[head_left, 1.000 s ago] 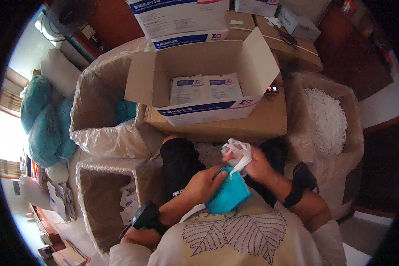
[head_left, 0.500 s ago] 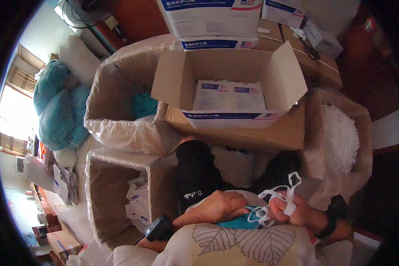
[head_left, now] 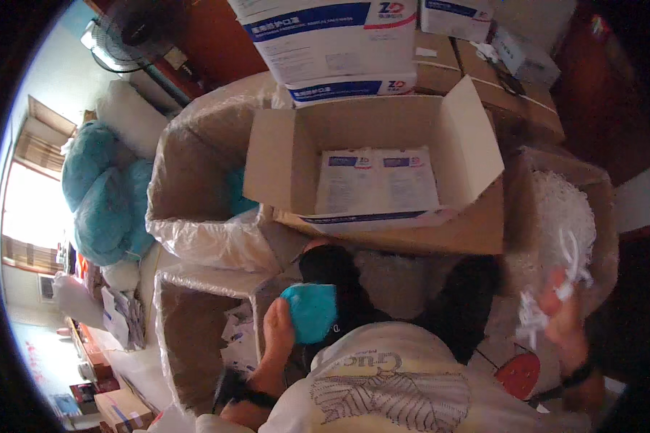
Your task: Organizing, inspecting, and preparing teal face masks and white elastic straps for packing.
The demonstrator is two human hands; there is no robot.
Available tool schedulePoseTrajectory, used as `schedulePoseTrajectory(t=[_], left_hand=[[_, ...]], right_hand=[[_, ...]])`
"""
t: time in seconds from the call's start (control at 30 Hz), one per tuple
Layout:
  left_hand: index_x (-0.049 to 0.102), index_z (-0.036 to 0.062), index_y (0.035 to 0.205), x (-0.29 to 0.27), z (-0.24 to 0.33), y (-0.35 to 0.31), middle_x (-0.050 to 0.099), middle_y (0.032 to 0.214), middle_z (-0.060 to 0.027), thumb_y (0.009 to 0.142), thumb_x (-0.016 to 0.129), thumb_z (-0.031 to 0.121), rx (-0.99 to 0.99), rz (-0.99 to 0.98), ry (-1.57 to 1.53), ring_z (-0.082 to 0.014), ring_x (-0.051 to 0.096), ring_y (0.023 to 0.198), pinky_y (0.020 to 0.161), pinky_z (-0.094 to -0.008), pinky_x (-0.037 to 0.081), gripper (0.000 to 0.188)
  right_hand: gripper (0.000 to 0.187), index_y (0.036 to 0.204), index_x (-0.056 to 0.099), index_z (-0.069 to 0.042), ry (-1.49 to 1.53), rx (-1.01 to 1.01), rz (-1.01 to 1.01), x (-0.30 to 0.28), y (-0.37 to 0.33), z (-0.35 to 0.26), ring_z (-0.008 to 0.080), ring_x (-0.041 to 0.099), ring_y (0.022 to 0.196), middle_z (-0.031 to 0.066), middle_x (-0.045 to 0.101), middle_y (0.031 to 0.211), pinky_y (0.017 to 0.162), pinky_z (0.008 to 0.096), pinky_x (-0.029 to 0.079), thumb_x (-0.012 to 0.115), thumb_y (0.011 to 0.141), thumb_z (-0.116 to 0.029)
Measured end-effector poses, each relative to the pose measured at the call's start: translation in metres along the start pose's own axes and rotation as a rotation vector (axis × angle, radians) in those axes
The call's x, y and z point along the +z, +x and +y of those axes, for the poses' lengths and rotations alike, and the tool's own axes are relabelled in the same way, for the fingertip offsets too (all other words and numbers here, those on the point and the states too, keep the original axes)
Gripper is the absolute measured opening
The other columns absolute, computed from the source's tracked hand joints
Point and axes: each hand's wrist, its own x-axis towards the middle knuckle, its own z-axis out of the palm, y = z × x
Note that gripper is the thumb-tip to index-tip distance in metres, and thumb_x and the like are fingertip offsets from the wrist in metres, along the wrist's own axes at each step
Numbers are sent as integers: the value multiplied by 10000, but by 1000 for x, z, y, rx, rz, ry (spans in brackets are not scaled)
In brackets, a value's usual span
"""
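My left hand (head_left: pixel 276 333) is wrapped round the edge of a teal face mask (head_left: pixel 310 312), held up over my left thigh. My right hand (head_left: pixel 566 322) is out to the right, somewhat blurred, with white elastic straps (head_left: pixel 531 316) hanging from its fingers. It is at the near edge of a plastic-lined carton holding a heap of white elastic straps (head_left: pixel 565 206). Beside my left forearm stands a lined carton (head_left: pixel 167 339) with white printed packets (head_left: pixel 240 333) in it.
Ahead, an open carton (head_left: pixel 271 155) holds flat white packs (head_left: pixel 345 184) and rests on a larger brown box (head_left: pixel 469 231). Left of it is a lined carton (head_left: pixel 184 137) with teal masks inside. Teal bags (head_left: pixel 102 209), stacked white boxes (head_left: pixel 332 43) and a fan (head_left: pixel 141 32) stand farther off.
My hands have parted from my lap. The left has moved left and up with the teal mask; the right has swung right with white straps to the carton of straps.
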Motion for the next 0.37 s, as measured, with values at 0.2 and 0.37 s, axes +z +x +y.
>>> schedulePoseTrajectory(t=[0.2, 0.37], left_hand=[[547, -1, 990, -22, 9, 103, 570, 924, -55, 910, 363, 328, 163, 204, -713, -163, 518, 852, 767, -309, 420, 385], [450, 53, 1170, -73, 55, 212, 518, 1060, -83, 882, 452, 299, 181, 498, -742, -195, 512, 894, 788, -337, 433, 378]], right_hand=[[282, 814, 474, -86, -92, 198, 32, 14, 7, 48, 89, 351, 441, -23, 374, 506, 470, 249, 323, 436, 887, -356], [262, 854, 503, -61, -163, 237, 161, -1, 7, 74, 100, 410, 500, -13, 423, 556, 507, 250, 366, 504, 859, -324]])
